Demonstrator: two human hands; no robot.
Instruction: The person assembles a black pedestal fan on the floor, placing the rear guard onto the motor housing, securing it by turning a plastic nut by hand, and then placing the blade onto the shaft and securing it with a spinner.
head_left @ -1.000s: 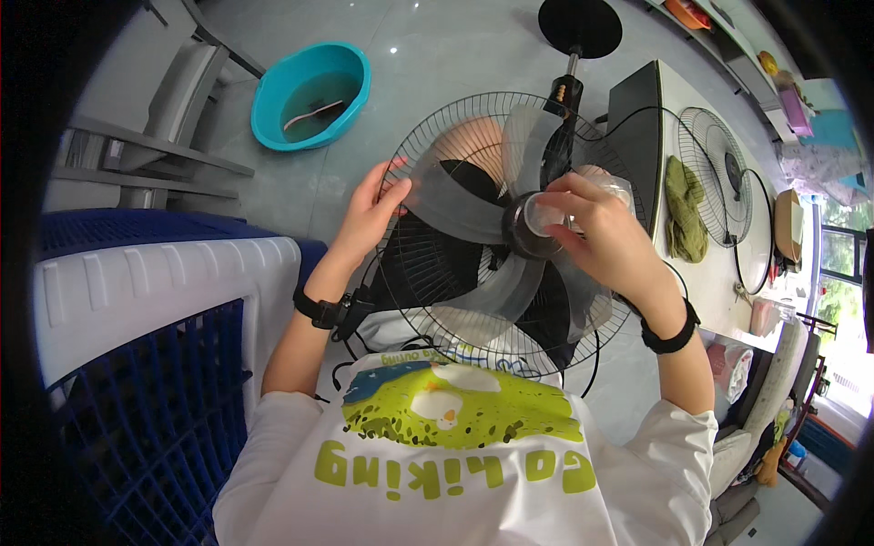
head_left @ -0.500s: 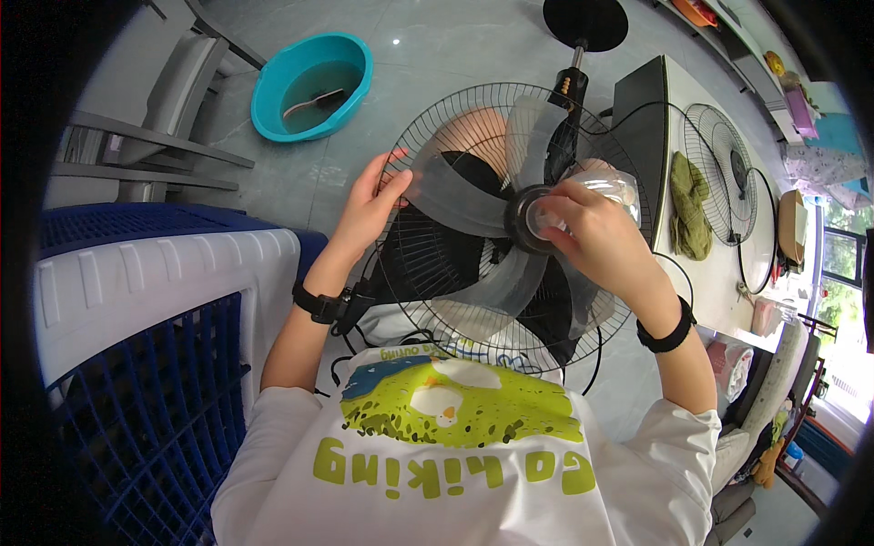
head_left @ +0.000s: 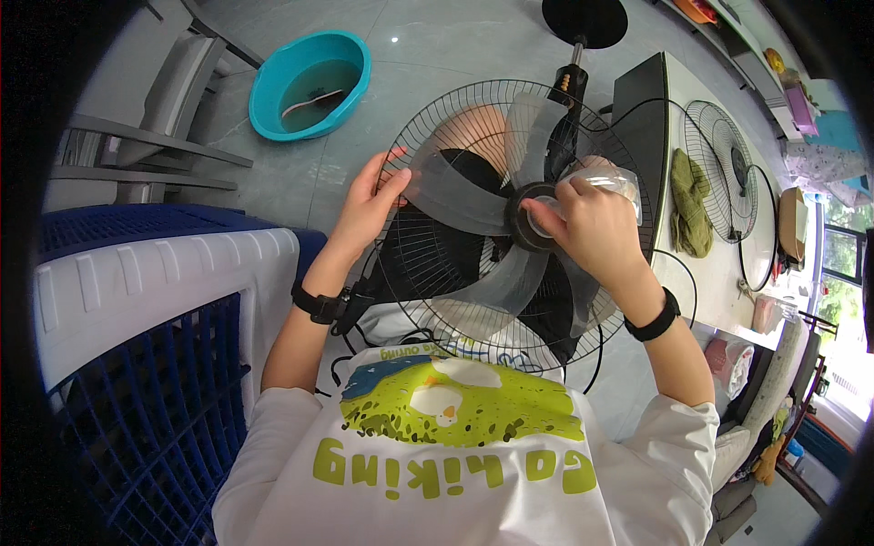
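Observation:
A floor fan lies across my lap, its black wire guard (head_left: 428, 314) holding grey see-through blades (head_left: 460, 196) around a dark round hub (head_left: 519, 218). My left hand (head_left: 371, 196) is closed on the left rim of the guard, thumb on the near side and fingers round the wires. Over the hub is my right hand (head_left: 592, 223), fingers curled and thumb across the pale centre knob (head_left: 539, 207); the hand covers part of it. A clear plastic piece (head_left: 621, 182) shows just behind the right hand. The fan's pole (head_left: 569, 100) runs away toward its round black base (head_left: 587, 20).
At left, a turquoise basin (head_left: 259, 102) holds water and a brush (head_left: 314, 103). A blue-and-white plastic crate (head_left: 164, 264) stands near my left arm. On the right, a white-topped table (head_left: 678, 118) bears another wire guard (head_left: 715, 150) and a green cloth (head_left: 690, 205).
My right hand has turned about the hub, its wrist moving slightly left and the fingers curling more. My left hand stays on the guard rim.

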